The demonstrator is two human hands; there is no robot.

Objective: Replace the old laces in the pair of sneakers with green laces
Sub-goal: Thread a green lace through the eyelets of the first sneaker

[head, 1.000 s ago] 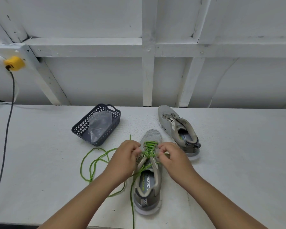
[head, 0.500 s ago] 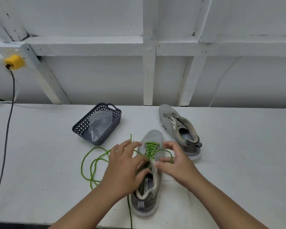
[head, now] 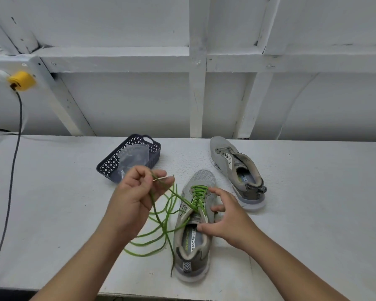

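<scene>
A grey sneaker (head: pixel 194 227), half-laced with a green lace (head: pixel 161 224), lay upright; the unlaced sneaker (head: pixel 237 170) lay beyond it.

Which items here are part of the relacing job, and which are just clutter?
In the job:
- near sneaker, partly laced
- green lace, pinched in the left hand
- right hand, resting on the near sneaker
- far sneaker, no lace

Lying about:
- dark basket with a clear plastic bag
- yellow plug and its cable
</scene>
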